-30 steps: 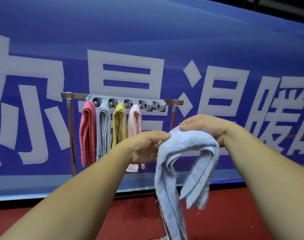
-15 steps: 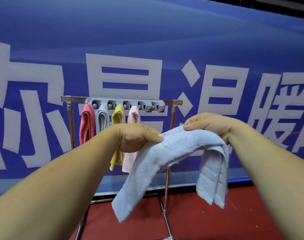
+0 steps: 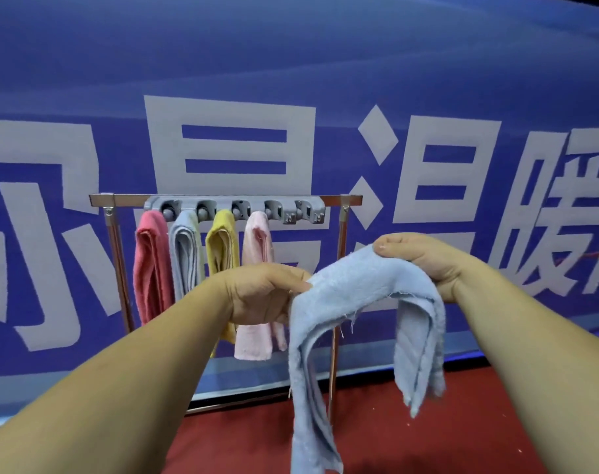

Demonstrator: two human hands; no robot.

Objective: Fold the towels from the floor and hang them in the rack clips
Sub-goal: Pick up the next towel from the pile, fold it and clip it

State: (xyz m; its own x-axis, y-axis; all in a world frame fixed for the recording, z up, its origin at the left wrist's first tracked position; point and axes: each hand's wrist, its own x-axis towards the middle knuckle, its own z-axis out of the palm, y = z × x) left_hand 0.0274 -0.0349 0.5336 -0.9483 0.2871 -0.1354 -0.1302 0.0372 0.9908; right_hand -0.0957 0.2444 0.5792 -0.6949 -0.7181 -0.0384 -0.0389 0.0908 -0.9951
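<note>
Large white Chinese characters run left to right across the far blue banner (image 3: 325, 56). They appear to read 你, 是, 温, 暖, each one partly cropped or hidden.

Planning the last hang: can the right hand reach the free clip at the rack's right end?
Probably yes: the right hand grips the blue towel, and nothing stands between it and the bare rightmost clip, though that lies farther off.

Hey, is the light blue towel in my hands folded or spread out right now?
Folded, loosely. The light blue towel hangs in layers from the left hand and right hand, both ends drooping, its stacked edges visible.
</note>
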